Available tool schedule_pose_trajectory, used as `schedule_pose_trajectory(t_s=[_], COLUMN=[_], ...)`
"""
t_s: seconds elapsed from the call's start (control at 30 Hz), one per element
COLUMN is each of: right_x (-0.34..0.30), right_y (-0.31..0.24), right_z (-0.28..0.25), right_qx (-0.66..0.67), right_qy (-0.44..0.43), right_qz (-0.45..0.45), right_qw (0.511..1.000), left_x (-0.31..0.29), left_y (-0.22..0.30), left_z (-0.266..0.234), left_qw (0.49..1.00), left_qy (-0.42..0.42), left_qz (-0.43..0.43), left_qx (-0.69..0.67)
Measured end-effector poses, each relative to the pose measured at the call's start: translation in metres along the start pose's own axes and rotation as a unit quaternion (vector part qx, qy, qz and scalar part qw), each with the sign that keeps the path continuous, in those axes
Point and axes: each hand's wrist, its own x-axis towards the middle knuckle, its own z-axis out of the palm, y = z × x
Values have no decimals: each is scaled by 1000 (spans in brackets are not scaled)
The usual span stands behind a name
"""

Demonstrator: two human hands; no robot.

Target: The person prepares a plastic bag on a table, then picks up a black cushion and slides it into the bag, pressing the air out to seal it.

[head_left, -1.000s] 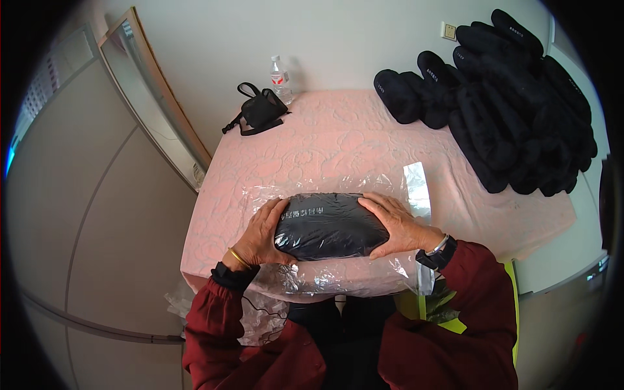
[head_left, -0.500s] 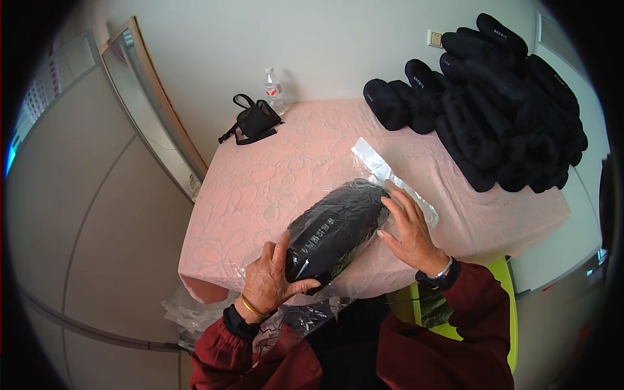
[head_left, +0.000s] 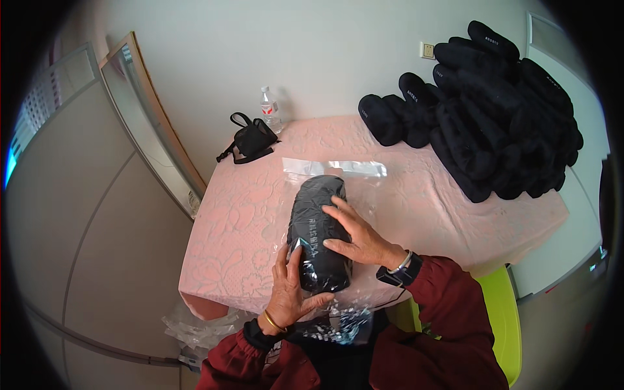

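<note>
A dark rolled cushion [head_left: 318, 266] lies on the near part of the table inside a clear plastic bag [head_left: 364, 201]. The bag's white strip [head_left: 335, 168] points to the far side, and its near end hangs over the table edge. My left hand [head_left: 287, 294] rests at the cushion's lower left, fingers along its side and thumb stretched across its near end. From the right, my right hand [head_left: 357, 235] lies with spread fingers on the cushion's upper right side. Both hands are open and touch the bagged cushion without closing round it.
Many similar black cushions [head_left: 500, 110] are piled at the table's back right. A small black bag [head_left: 252, 138] and a clear bottle [head_left: 268, 107] stand at the back left. Crumpled plastic [head_left: 201, 325] hangs at the near left; a green chair [head_left: 497, 312] is at the right.
The bagged cushion has turned counterclockwise, from slanting to nearly upright in view, its white strip now running crosswise. My right hand has moved left over the cushion; my left hand shifted slightly right.
</note>
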Motion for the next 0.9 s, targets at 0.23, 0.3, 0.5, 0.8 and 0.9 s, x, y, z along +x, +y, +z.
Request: schedule_pose_trajectory(t_s=[0.23,0.3,0.5,0.8,0.9], right_x=[-17,-38,-59,-36,-13], right_y=[-45,-53,-54,-58,-44], right_z=[-8,-6,-7,-39,-19], right_qx=[-202,-210,-244,-50,-129], right_qy=[-129,-132,-128,-117,43], right_qz=[-9,-43,-138,-24,-25], right_qw=[971,968,951,992,990], left_x=[10,7,-1,48,65], left_y=[-7,-16,-32,-23,-16], left_z=[-46,-41,-8,-46,-27], left_qw=[919,962,982,939,984], left_qy=[-276,-198,-103,-295,-97], left_qz=[-80,-32,48,-75,93], left_qx=[-271,-183,-148,-158,-121])
